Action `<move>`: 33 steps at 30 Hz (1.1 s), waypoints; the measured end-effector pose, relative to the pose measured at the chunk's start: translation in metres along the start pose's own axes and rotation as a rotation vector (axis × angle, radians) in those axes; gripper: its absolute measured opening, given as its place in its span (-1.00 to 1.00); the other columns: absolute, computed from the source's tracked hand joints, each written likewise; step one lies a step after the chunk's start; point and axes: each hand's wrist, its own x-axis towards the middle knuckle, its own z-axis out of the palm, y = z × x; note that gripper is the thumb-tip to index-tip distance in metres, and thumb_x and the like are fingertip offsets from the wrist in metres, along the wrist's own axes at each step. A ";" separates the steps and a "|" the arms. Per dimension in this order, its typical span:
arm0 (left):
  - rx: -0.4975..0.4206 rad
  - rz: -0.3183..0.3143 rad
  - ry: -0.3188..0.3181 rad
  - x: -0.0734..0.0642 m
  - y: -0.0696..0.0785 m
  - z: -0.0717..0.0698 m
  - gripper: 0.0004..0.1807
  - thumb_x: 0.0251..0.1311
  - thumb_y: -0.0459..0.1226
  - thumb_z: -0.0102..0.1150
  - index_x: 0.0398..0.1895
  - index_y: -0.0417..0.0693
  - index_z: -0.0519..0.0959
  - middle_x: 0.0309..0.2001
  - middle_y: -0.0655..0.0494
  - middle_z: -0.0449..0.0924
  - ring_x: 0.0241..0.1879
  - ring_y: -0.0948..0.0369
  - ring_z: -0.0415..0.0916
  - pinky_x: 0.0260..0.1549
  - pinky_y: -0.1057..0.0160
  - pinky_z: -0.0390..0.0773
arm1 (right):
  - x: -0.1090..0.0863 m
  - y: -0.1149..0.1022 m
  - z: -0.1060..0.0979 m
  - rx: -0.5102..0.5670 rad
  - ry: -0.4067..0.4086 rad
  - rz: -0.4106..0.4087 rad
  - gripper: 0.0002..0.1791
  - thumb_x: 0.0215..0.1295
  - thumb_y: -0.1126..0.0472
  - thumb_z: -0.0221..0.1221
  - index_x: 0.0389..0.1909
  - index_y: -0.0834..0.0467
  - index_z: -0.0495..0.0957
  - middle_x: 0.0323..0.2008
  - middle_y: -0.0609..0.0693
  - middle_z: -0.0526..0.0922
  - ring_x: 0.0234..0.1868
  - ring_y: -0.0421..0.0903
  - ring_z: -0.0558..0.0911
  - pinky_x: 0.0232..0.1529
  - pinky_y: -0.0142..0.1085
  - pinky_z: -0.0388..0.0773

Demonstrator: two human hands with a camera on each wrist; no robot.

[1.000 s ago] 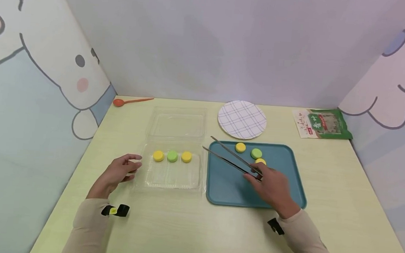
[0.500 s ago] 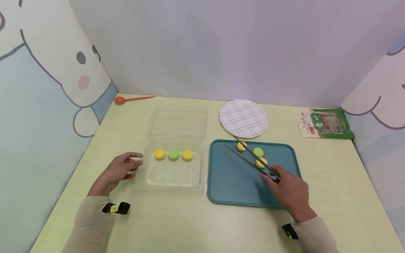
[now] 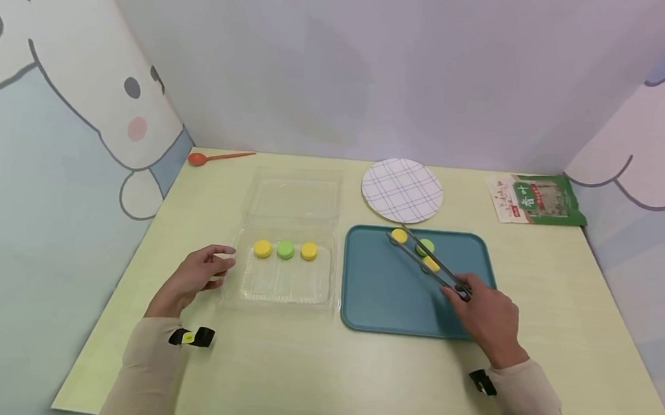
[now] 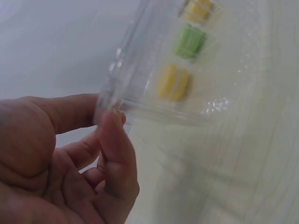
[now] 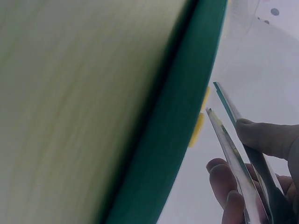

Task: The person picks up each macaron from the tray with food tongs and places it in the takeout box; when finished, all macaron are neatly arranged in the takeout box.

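My left hand pinches the left rim of an open clear plastic box between thumb and fingers. In the box's back row lie a yellow macaron, a green macaron and another yellow macaron. My right hand holds long metal tongs over the blue-green tray. The tongs' tips are apart, around or above a yellow macaron at the tray's back; contact cannot be told. Behind the tongs' arms are a green macaron and a partly covered yellow macaron.
A checked round plate lies behind the tray. At the back right is a green and white packet, and at the back left an orange spoon. The box's clear lid lies folded back toward the wall.
My right hand has moved right with the tongs, bringing their tips from the tray's left edge to the back yellow macaron. The tips have drawn closer together. My left hand stays at the box.
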 end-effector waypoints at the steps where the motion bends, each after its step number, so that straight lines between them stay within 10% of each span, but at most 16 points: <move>1: 0.000 0.000 0.001 0.000 0.000 0.000 -0.47 0.46 -0.15 0.15 0.39 -0.17 0.36 -0.23 0.04 0.42 -0.29 0.20 0.44 -0.33 0.32 0.59 | 0.000 0.001 0.000 -0.001 -0.005 0.003 -0.57 0.02 0.08 0.54 -0.16 0.21 0.66 -0.62 0.01 0.62 -0.80 -0.18 0.30 -0.80 -0.22 0.17; 33: -0.006 -0.025 -0.002 0.001 0.002 0.000 -0.47 0.46 -0.15 0.15 0.39 -0.15 0.35 -0.21 0.05 0.42 -0.27 0.21 0.44 -0.32 0.31 0.59 | -0.008 0.002 0.002 -0.019 0.019 -0.070 -0.57 -0.08 0.13 0.58 -0.21 0.21 0.66 -0.64 -0.01 0.60 -0.80 -0.21 0.29 -0.81 -0.24 0.16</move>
